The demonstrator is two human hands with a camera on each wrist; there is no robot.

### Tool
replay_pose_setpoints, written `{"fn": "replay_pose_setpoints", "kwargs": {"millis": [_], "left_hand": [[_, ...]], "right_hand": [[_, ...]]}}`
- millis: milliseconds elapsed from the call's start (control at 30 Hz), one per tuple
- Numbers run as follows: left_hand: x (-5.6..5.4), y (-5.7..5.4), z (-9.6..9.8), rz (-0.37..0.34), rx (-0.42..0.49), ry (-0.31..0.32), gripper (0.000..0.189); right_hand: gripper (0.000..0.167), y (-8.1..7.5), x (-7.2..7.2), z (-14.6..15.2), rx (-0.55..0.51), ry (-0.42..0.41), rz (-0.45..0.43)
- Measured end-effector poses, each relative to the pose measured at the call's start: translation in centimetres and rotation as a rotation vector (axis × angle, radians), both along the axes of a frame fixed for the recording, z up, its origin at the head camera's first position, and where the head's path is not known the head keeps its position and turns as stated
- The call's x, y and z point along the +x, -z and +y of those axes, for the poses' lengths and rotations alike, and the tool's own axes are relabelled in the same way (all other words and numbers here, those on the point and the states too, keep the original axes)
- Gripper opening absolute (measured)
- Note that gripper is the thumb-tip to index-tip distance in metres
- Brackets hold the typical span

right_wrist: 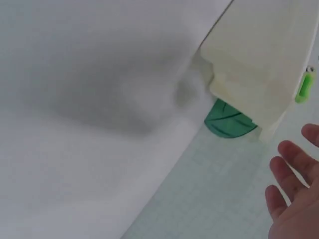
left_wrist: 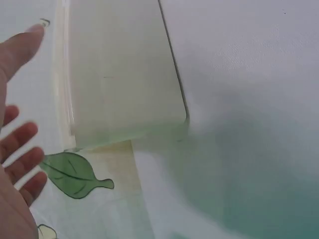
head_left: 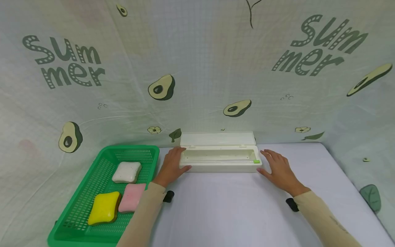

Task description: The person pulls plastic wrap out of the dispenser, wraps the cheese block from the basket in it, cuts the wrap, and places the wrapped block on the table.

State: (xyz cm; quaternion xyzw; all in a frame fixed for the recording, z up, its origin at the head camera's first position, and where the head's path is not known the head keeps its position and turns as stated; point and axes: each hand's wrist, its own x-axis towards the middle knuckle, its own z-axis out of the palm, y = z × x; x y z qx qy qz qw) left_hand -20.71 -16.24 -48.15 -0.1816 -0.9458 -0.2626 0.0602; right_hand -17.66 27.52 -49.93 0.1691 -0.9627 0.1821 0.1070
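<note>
A long white plastic-wrap dispenser (head_left: 220, 168) lies at the back of the table, its lid (head_left: 216, 139) raised toward the cloth. A small green slide cutter (head_left: 256, 161) sits at the right end of its front edge. Inside the trough no roll is visible. My left hand (head_left: 172, 164) is at the dispenser's left end with fingers and thumb spread; whether it touches is unclear. At the right end, my right hand (head_left: 279, 171) is spread beside the corner, its fingers apart from the dispenser in the right wrist view.
Left of my left forearm stands a green mesh basket (head_left: 129, 146) holding white (head_left: 127, 172), pink (head_left: 132, 198) and yellow (head_left: 105, 207) sponge-like blocks. Behind the white table (head_left: 222, 209) hangs a cloth (head_left: 197, 61) printed with avocados.
</note>
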Motion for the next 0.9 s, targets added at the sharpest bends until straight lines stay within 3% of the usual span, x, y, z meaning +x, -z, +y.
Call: {"fn": "replay_pose_setpoints", "kwargs": {"millis": [167,333,600,900], "left_hand": [[-0.3,-0.1,0.7,-0.025,-0.051,0.072,0.055],[-0.4,0.4,1.3,-0.068,-0.118,0.091,0.045],[-0.5,0.5,1.7,-0.099,-0.114,0.087,0.027],[-0.7,0.5,1.9,-0.037,-0.074,0.024,0.01]], "right_hand": [[0.068,-0.5,-0.7,-2.1,-0.007,-0.094,0.039],[0.063,-0.9,-1.3,-3.8,0.015,-0.143,0.005],[0.038,-1.2,-1.7,-5.2,0.039,-0.167,-0.063],[0.011,-1.5,-2.3,-5.6,-0.027,-0.145,-0.008]]}}
